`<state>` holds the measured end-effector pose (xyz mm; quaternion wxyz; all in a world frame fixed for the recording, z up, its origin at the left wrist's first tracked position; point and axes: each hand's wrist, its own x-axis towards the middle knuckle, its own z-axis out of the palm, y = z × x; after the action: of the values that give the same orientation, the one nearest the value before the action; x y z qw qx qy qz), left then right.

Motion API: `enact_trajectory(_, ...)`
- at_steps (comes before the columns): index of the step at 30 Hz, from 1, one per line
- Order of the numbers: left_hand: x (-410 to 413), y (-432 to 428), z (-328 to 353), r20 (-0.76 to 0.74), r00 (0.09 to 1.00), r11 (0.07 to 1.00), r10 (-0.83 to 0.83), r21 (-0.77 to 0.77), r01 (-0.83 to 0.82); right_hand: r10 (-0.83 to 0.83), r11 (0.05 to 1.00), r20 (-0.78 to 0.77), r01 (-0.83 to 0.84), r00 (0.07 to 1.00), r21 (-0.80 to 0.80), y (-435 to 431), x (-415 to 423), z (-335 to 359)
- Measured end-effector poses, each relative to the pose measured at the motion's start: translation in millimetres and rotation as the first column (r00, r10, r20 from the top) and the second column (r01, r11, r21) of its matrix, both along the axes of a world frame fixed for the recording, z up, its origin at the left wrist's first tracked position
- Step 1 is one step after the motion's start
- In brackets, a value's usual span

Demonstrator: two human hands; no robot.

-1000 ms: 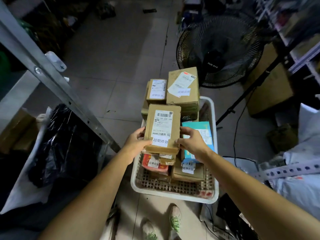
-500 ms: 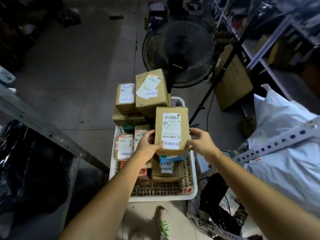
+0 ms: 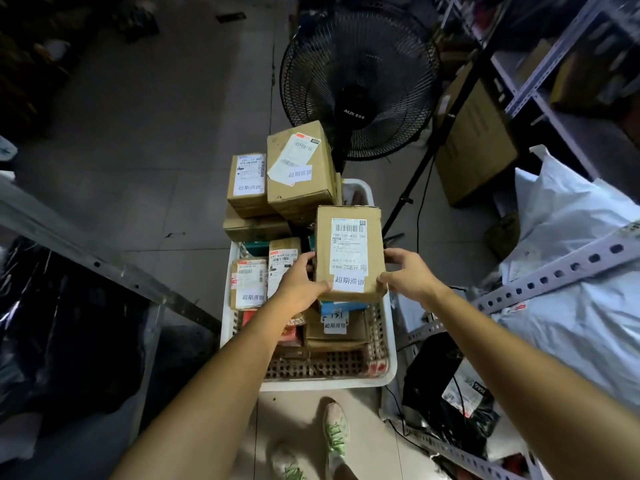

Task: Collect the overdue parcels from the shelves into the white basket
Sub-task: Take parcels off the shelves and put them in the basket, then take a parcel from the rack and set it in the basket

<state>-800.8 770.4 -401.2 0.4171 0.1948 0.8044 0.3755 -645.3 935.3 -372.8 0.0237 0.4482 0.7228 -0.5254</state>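
Basket rim nearest me: the white basket [image 3: 329, 384] sits on the floor, crowded with boxes. Over its right half I hold the labelled parcel [image 3: 349, 251], left hand [image 3: 301, 285] curled round its left edge and right hand [image 3: 408, 275] pinching its right edge near the corner. It is stiff cardboard, small, and probably light. The long side edges give the safest hold, since the label looks slick. Beyond, taller boxes [image 3: 298, 168] are stacked before the fan [image 3: 356, 81].

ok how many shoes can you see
2: one shoe just below the basket rim, a second shoe lower left of it, partly cut off by the bottom edge.
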Motion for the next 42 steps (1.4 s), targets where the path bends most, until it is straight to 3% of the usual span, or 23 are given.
enact_trajectory(7,-17,1,25,-0.212,0.959,0.977,-0.190,-0.139,0.163,0.190,0.949,0.280,-0.249,0.941,0.195,17,-12,27)
enact_trajectory(11,-29,-10,55,-0.392,0.861,0.936,-0.325,-0.263,0.234,0.304,0.836,0.431,-0.455,0.849,0.306,13,-23,57)
enact_trajectory(14,-38,-25,74,-0.468,0.781,0.894,-0.413,-0.373,0.249,0.355,0.772,0.490,-0.545,0.796,0.326,-1,-29,77)
enact_trajectory(17,-43,-46,90,-0.481,0.768,0.882,-0.422,-0.415,0.224,0.389,0.723,0.505,-0.595,0.771,0.351,-18,-34,89)
enact_trajectory(24,-32,-117,118,-0.493,0.821,0.909,-0.289,-0.411,0.074,0.522,0.569,0.511,-0.726,0.682,0.387,-73,-57,112)
enact_trajectory(29,-6,-187,129,-0.508,0.853,0.889,-0.115,-0.436,-0.140,0.654,0.351,0.529,-0.837,0.540,0.421,-130,-91,117)
enact_trajectory(35,69,-289,146,-0.535,0.834,0.791,0.139,-0.447,-0.418,0.835,0.035,0.488,-0.910,0.254,0.414,-226,-97,138)
enact_trajectory(37,104,-330,151,-0.525,0.813,0.756,0.252,-0.418,-0.504,0.858,-0.093,0.500,-0.919,0.121,0.382,-266,-91,142)
enact_trajectory(42,213,-426,162,-0.592,0.647,0.549,0.480,-0.373,-0.748,0.873,-0.357,0.471,-0.826,-0.129,0.435,-377,-62,145)
